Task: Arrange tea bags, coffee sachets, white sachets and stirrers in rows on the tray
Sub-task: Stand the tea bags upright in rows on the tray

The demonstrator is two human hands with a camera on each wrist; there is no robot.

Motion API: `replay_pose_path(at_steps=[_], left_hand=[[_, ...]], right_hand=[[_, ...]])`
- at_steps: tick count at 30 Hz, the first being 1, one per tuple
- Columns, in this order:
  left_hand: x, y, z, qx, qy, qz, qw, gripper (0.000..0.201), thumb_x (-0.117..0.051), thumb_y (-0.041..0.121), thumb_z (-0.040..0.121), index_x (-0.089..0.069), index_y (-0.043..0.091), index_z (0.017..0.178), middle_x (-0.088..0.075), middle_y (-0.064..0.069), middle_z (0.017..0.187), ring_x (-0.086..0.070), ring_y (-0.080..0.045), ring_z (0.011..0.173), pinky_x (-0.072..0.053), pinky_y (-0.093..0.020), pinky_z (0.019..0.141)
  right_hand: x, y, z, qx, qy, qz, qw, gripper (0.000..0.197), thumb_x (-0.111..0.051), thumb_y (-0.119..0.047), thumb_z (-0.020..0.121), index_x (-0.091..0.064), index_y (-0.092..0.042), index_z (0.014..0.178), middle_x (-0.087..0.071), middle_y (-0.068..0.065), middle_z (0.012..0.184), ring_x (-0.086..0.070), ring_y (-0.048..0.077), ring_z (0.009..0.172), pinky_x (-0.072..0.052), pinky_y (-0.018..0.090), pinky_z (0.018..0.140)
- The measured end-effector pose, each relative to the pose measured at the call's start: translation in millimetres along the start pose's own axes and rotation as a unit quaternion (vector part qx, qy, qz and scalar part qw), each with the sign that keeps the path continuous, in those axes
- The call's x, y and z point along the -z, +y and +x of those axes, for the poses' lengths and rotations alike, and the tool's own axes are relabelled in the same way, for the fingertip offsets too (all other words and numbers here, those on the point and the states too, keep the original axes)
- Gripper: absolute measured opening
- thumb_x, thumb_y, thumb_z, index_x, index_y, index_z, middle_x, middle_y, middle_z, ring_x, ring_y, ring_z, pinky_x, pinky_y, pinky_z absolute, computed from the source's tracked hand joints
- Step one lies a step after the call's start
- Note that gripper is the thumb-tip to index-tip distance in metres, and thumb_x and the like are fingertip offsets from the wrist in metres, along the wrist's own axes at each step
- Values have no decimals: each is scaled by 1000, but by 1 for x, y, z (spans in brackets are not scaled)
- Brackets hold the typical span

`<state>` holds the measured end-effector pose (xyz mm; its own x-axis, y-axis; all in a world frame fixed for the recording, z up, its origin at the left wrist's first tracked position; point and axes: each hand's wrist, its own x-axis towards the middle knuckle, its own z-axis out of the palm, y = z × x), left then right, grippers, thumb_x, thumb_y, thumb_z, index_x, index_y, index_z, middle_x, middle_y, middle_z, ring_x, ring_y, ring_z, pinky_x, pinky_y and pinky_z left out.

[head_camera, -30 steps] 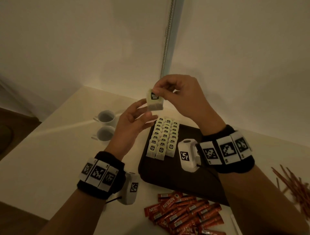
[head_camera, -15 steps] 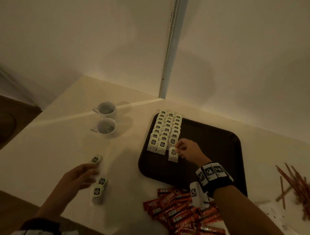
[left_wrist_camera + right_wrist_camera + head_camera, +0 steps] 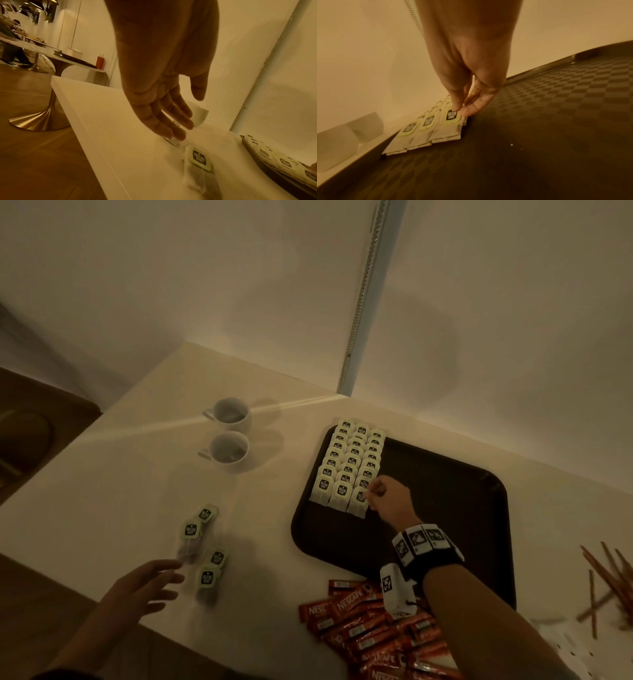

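Note:
Three rows of tea bags (image 3: 347,467) lie along the left side of the dark brown tray (image 3: 445,508). My right hand (image 3: 371,493) pinches the front tea bag (image 3: 359,503) of the right-hand row at its tag; in the right wrist view the right hand (image 3: 462,109) has thumb and forefinger on that tea bag (image 3: 448,127). Several loose tea bags (image 3: 202,542) lie on the table left of the tray. My left hand (image 3: 173,575) reaches over them, fingers straight. In the left wrist view its fingertips (image 3: 178,136) touch one bag, with another tea bag (image 3: 200,169) just beyond.
Two white cups (image 3: 228,433) stand behind the loose bags. A heap of red coffee sachets (image 3: 370,628) lies in front of the tray, under my right forearm. Brown stirrers (image 3: 606,577) are scattered at the far right. The table's left edge (image 3: 82,121) drops to a wooden floor.
One second ago both hands held a tea bag up over the tray. My right hand has set it down at the front of the right row; my left hand dropped to the loose bags.

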<state>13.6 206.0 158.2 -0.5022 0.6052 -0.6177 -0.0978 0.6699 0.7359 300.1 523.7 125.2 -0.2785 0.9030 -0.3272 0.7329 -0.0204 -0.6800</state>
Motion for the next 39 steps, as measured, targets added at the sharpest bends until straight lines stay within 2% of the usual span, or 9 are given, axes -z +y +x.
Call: replay_pose_path(at_steps=[6,10,14,18,21,26,30,35,39], left_hand=[[1,-12,-2,9,-6,26,1000,17,-48,13,98,-64,14,104,-69,-12,101,-64,-32,90,-46,-34,76],[5,-25,-11,9,-9,35,999,17,-48,13,98,-64,15,103,-69,-10,98,-65,-28,84,-48,-29,68],[11,-42,-26,7,-2,30,1000,17,-49,14,97,-65,17,104,-71,-6,95,-66,-25,86,-51,-25,69],[19,-58,-45,10,26,15,1000,18,-51,15,97,-67,22,101,-72,0,94,-67,-17,88,-52,-26,75],[25,-72,-56,18,41,5,999,18,-52,16,96,-67,22,102,-72,0,95,-68,-16,87,-53,-28,75],[32,-81,-64,32,64,-8,997,19,-49,15,97,-65,23,102,-71,-2,96,-66,-22,92,-50,-39,84],[33,-79,-64,22,66,-20,997,19,-47,13,98,-65,19,102,-69,-4,98,-65,-22,92,-50,-33,78],[34,-77,-62,2,49,-22,999,19,-47,16,98,-64,20,106,-68,-4,102,-64,-19,95,-49,-28,77],[33,-67,-60,-20,36,-29,999,20,-47,15,98,-64,22,104,-68,-3,103,-64,-18,96,-50,-28,80]], right_hand=[[-9,-44,-19,115,37,-19,992,17,-67,-21,84,-58,-13,96,-56,2,90,-53,14,79,-48,29,72],[-60,-91,-52,289,-177,-79,937,16,-65,-20,86,-63,-10,99,-60,4,93,-57,16,83,-49,30,76],[-132,-114,-76,365,-329,-189,850,40,-68,-30,83,-58,-10,117,-56,11,113,-53,24,105,-43,37,92],[-178,-126,-95,327,-326,-294,837,76,-71,-54,73,-42,-9,128,-43,11,126,-41,28,115,-43,45,95],[-195,-129,-106,308,-287,-326,846,81,-75,-54,68,-39,-8,124,-40,11,125,-37,29,115,-43,48,92],[-200,-127,-106,264,-313,-286,866,67,-79,-37,70,-44,-8,120,-44,13,120,-42,31,111,-44,43,92],[-196,-125,-103,257,-316,-291,866,49,-78,-30,72,-52,-9,108,-39,14,117,-41,28,104,-43,36,89],[-189,-126,-103,239,-347,-234,876,49,-76,-12,75,-47,-7,114,-55,16,113,-53,27,91,-41,32,72],[-174,-129,-98,251,-372,-200,871,37,-78,-10,72,-61,-8,104,-62,8,105,-53,17,84,-43,23,65]])
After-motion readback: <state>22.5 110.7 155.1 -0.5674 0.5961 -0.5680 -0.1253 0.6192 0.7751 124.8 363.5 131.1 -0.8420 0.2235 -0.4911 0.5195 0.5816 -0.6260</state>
